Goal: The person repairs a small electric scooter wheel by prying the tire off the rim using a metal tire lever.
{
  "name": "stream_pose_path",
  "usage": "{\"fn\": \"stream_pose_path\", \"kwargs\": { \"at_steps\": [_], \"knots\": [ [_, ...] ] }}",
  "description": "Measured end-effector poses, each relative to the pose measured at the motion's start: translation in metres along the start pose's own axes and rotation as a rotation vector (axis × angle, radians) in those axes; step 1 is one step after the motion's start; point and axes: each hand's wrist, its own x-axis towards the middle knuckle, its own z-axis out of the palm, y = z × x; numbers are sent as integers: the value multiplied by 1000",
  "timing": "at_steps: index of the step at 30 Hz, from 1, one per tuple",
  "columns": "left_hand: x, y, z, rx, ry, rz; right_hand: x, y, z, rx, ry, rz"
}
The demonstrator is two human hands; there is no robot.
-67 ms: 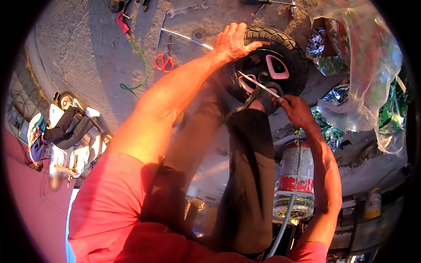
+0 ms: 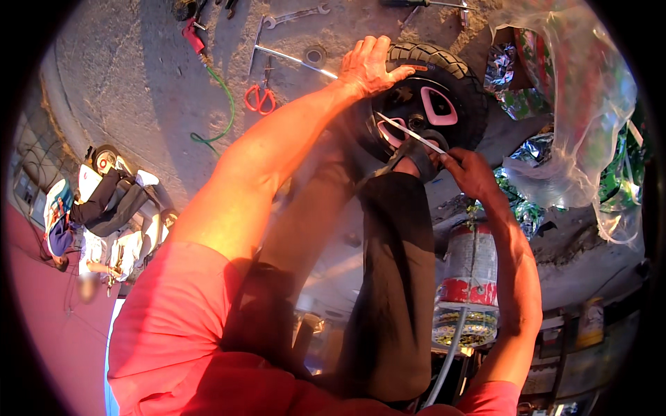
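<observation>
One left hand (image 2: 366, 68), bare, fingers extended and thumb spread, laid flat on the upper left of a tyre rather than closed around it; one right hand (image 2: 472, 173), bare, clenched on the near end of a slim metal bar (image 2: 411, 132). One wheel (image 2: 409, 104), small, dark, lying on its side below and to the right of the left hand, up and to the left of the right hand; fitted with a black tyre (image 2: 466, 78), treaded, and two pink-edged openings (image 2: 440, 106). Bar: pale, slanting from the right hand up and leftward across the wheel's face — whether its far tip is under the tyre's edge cannot be told. One foot (image 2: 409, 165), sandalled, against the wheel's near side, just left of the right hand. Left of the left hand: one T-handled tool (image 2: 295, 61), its shaft reaching toward the wrist; one pair of red-handled scissors (image 2: 259, 95), nearer the forearm; one wrench (image 2: 298, 15), above the T-handled tool; one green hose (image 2: 232, 114), farther left, joined to a red-handled tool (image 2: 193, 36). Right of the right hand: one clear plastic bag (image 2: 555, 163), crumpled, with shiny patterned wrapping (image 2: 520, 104) beside it. Below the right hand — one metal can (image 2: 472, 256), grey with a red band, inside the forearm. Well apart, left of both hands: one other person (image 2: 104, 201), in dark trousers
</observation>
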Motion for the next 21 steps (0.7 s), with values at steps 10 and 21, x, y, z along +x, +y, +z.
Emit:
{"fn": "stream_pose_path", "kwargs": {
  "at_steps": [10,21],
  "knots": [
    [3,7,6,-24,5,35,30,14,-30,-362,163,-270],
    [-2,6,0,-15,9,34,52,-1,-22,-576,311,-301]
  ]
}}
